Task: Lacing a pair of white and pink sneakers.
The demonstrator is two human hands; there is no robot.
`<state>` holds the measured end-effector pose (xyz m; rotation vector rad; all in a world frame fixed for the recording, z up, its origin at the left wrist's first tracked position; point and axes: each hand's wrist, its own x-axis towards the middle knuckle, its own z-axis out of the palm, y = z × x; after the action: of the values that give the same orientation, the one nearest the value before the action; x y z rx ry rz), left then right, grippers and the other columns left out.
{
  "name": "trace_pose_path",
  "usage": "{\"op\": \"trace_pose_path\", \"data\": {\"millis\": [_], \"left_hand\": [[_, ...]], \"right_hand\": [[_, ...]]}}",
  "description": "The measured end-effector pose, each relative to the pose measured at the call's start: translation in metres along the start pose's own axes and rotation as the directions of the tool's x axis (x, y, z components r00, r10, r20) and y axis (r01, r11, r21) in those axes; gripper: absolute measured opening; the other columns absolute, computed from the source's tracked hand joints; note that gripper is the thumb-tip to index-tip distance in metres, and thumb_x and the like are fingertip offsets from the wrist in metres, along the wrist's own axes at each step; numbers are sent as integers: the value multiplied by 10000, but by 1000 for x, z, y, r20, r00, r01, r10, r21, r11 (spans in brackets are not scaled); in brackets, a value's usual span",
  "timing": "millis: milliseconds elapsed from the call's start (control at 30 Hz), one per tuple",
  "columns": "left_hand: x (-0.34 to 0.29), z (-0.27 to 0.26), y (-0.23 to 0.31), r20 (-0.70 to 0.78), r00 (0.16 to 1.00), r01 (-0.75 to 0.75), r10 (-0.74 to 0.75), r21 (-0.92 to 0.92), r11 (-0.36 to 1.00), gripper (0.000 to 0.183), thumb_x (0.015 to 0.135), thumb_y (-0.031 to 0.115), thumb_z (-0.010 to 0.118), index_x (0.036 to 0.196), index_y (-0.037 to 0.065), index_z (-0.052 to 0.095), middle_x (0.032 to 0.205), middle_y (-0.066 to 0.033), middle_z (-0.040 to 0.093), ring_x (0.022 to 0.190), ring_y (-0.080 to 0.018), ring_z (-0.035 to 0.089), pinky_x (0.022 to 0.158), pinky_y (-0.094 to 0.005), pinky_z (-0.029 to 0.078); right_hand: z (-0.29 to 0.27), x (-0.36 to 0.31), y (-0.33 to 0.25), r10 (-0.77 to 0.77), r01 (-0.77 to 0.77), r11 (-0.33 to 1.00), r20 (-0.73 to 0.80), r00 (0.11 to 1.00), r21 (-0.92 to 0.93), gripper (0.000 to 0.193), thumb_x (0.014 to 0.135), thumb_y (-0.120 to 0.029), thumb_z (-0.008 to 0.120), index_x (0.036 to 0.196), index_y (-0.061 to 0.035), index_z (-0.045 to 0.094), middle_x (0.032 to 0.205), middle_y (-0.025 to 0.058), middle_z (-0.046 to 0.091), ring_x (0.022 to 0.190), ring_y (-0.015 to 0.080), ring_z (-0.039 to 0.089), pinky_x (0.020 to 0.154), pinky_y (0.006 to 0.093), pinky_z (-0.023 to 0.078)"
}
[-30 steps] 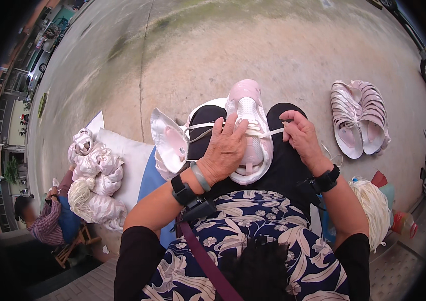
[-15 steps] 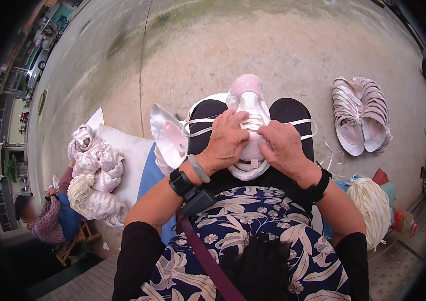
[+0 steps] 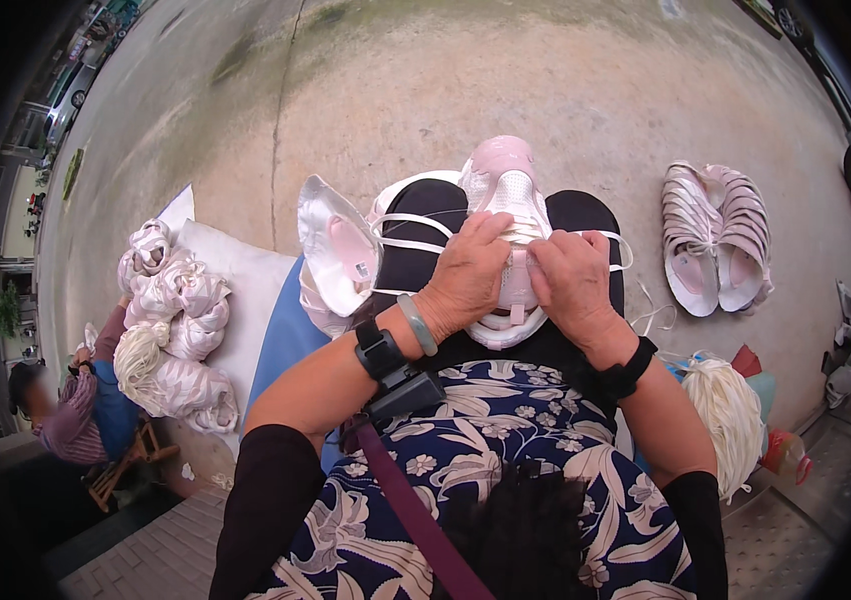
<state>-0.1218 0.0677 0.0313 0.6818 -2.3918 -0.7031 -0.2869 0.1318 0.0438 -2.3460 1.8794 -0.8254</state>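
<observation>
A pink and white shoe (image 3: pixel 503 158) lies between my knees, toe pointing away from me. My left hand (image 3: pixel 469 268) is closed at the left side of its lacing, and my right hand (image 3: pixel 572 285) is closed at the right side. Both seem to pinch the white shoelace (image 3: pixel 415 243), though the fingertips are partly hidden. Loose lace loops out over my left knee, and another loop hangs beyond my right hand. The shoe's tongue and heel opening show between and below my hands. Left of my knee stands a white and pink shoe upper (image 3: pixel 330 245).
Bundled pink and white uppers (image 3: pixel 185 285) lie on a white sheet at the left. On the right, a tied stack of uppers (image 3: pixel 717 235) rests on the concrete ground. A hank of white laces (image 3: pixel 723 425) hangs by my right elbow. Another person (image 3: pixel 75 415) sits far left.
Both hands have drawn slightly toward the shoe's middle, with the right fingers more curled. More lace shows over my left knee. The view has shifted a little.
</observation>
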Motion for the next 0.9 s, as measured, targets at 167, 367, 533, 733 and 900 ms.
{"op": "trace_pose_path", "data": {"millis": [167, 367, 533, 733, 900], "left_hand": [[0, 7, 6, -80, 993, 97, -90, 86, 992, 83, 736, 6, 567, 806, -37, 559, 1139, -218, 533, 1079, -373, 489, 897, -415, 415], [0, 10, 7, -113, 992, 75, -60, 141, 987, 80, 737, 22, 563, 791, -37, 559, 1136, -217, 530, 1072, -373, 492, 877, -415, 421], [0, 10, 2, -76, 995, 70, -61, 130, 989, 91, 730, 40, 579, 790, -28, 576, 1169, -222, 520, 1094, -376, 481, 919, -427, 391], [0, -17, 6, -10, 999, 52, -51, 143, 988, 103, 718, 78, 610, 782, -2, 601, 1211, -204, 508, 1143, -357, 454, 978, -445, 325], [3, -27, 12, 34, 999, 27, -35, 224, 974, 105, 724, 106, 631, 771, 14, 613, 1190, -165, 520, 1144, -338, 455, 981, -455, 308]], "right_hand": [[1, 1, -4, 34, -34, 999, -14, 999, -24, 95, 724, -101, 615, 816, -115, 594, 736, 47, 530, 752, 226, 555, 780, 416, 351], [5, 2, -6, 60, -60, 998, 25, 998, -34, 79, 721, -88, 603, 791, -123, 594, 754, 47, 533, 778, 225, 555, 828, 463, 360], [4, 1, -7, 49, -44, 997, 80, 996, -55, 75, 729, -60, 575, 795, -96, 586, 757, 71, 529, 783, 249, 557, 844, 514, 355], [-39, -5, -1, 229, -255, 938, 130, 965, 236, 42, 765, -60, 567, 797, -73, 544, 764, 85, 530, 761, 274, 544, 829, 451, 370], [-58, -72, 58, 187, -198, 969, 83, 979, 148, 80, 750, -50, 585, 777, -63, 511, 721, 72, 492, 703, 275, 494, 725, 369, 369]]}}
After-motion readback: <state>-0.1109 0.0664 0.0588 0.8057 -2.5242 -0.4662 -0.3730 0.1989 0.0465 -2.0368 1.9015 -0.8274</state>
